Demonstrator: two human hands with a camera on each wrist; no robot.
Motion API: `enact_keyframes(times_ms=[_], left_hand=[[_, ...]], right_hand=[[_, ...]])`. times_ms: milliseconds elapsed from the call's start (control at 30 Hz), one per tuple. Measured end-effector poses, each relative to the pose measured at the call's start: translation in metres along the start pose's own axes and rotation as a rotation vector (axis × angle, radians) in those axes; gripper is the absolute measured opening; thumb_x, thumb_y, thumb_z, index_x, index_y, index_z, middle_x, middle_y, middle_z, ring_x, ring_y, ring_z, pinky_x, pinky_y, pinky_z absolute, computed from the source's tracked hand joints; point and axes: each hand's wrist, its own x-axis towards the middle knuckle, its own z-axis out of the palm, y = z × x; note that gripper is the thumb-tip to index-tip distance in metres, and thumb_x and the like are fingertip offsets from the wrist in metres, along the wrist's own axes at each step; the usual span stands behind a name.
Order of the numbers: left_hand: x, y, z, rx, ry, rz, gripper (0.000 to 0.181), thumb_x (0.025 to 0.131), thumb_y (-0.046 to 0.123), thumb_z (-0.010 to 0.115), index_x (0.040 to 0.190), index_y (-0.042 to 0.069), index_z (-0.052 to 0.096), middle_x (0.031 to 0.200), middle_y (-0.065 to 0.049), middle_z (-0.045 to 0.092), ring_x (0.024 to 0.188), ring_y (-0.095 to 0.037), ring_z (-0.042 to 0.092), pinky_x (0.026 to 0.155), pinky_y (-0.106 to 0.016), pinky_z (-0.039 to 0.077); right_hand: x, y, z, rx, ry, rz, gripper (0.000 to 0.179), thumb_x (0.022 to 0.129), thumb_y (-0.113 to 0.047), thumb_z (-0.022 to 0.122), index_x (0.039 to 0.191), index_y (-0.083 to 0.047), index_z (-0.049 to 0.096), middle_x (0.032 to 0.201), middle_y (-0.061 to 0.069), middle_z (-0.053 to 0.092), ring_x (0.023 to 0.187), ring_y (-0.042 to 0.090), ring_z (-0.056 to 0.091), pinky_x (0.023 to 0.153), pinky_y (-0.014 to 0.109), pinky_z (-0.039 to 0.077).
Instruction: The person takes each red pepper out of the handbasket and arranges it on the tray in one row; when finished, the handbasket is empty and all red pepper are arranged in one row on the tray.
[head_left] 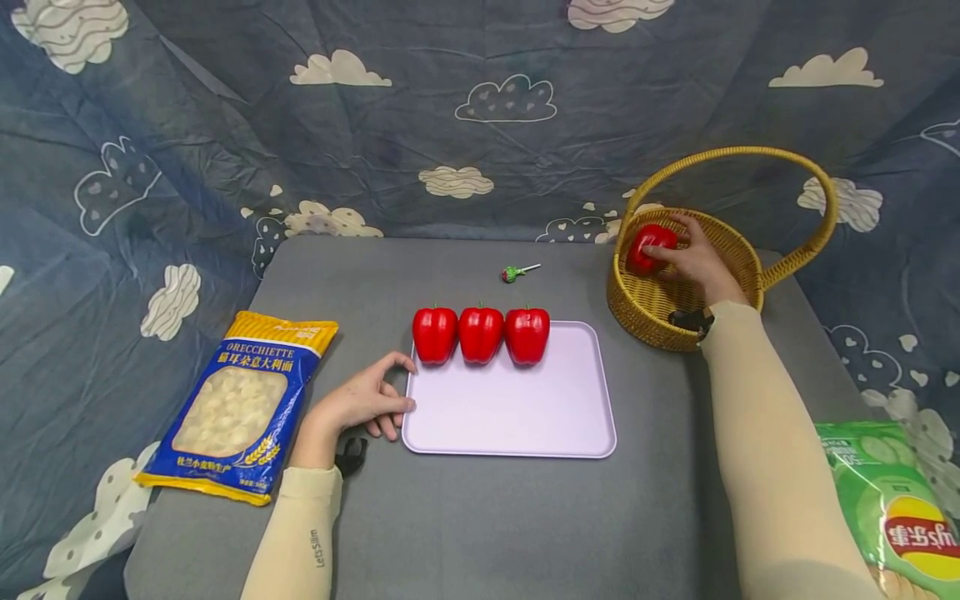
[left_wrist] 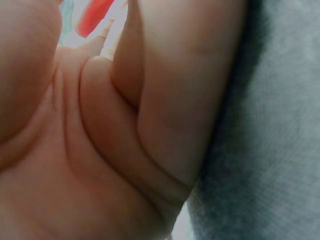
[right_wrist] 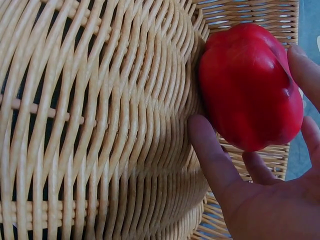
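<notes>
Three glossy red bell peppers point(head_left: 481, 335) stand in a row along the back of a pale lilac tray point(head_left: 510, 417). My left hand point(head_left: 367, 396) holds the tray's left rim, thumb and index finger against it and the other fingers bent below. In the left wrist view, the palm fills most of the picture. My right hand point(head_left: 699, 257) reaches into a wicker basket point(head_left: 645, 312) and grips another red bell pepper point(right_wrist: 250, 90). The right wrist view has the thumb and fingers spread around this pepper, close to the woven wall.
A blue and yellow pasta bag point(head_left: 234, 408) lies at the left of the grey table point(head_left: 480, 533). Behind the tray is a lollipop point(head_left: 513, 273). A green chip bag point(head_left: 888, 500) sits at the right edge. The basket's tall handle point(head_left: 750, 152) arches over it.
</notes>
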Motion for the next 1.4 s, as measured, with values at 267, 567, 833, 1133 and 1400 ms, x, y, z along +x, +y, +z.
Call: enact_keyframes(times_ms=[267,567,833,1133,1400], left_hand=[[-0.0004,-0.0005,0.0003,-0.006,-0.001,-0.001,0.056,0.099,0.025,0.075,0.144,0.027,0.042,0.083,-0.009,0.076,0.061,-0.023,0.075,0.056,-0.029,0.058],[-0.0015,-0.001,0.001,-0.004,-0.002,0.009,0.056,0.099,0.025,0.075,0.144,0.026,0.042,0.082,-0.008,0.076,0.06,-0.022,0.074,0.055,-0.029,0.057],[-0.0005,-0.0013,0.0006,0.0,0.002,0.007,0.056,0.099,0.025,0.075,0.144,0.027,0.042,0.082,-0.008,0.075,0.061,-0.022,0.074,0.056,-0.029,0.057],[-0.0004,-0.0007,0.0003,0.0,-0.003,0.007,0.057,0.099,0.026,0.075,0.145,0.027,0.041,0.083,-0.008,0.076,0.061,-0.022,0.074,0.057,-0.029,0.058],[-0.0013,0.0015,0.0003,0.0,-0.005,0.007,0.057,0.099,0.025,0.075,0.145,0.027,0.041,0.083,-0.008,0.075,0.061,-0.022,0.074,0.056,-0.029,0.057]], right_hand=[[0.004,0.0016,-0.0004,-0.027,0.003,0.001,0.098,0.099,-0.035,0.074,0.17,-0.035,0.007,0.176,0.023,0.008,0.157,0.051,0.031,0.114,0.057,0.045],[0.0026,-0.0004,0.001,-0.015,-0.009,0.011,0.094,0.101,-0.031,0.072,0.17,-0.034,0.009,0.176,0.023,0.008,0.159,0.05,0.027,0.119,0.058,0.041],[0.0013,-0.001,0.0023,-0.022,-0.01,0.005,0.091,0.102,-0.03,0.072,0.17,-0.031,0.011,0.173,0.024,0.011,0.158,0.05,0.029,0.118,0.058,0.042],[-0.0014,-0.0003,0.0019,-0.084,-0.011,0.01,0.088,0.102,-0.035,0.072,0.17,-0.03,0.017,0.175,0.022,0.014,0.157,0.048,0.028,0.121,0.057,0.042],[0.0003,0.0007,0.0019,-0.073,-0.007,0.015,0.085,0.103,-0.033,0.071,0.169,-0.026,0.019,0.174,0.022,0.015,0.157,0.046,0.028,0.122,0.055,0.041]])
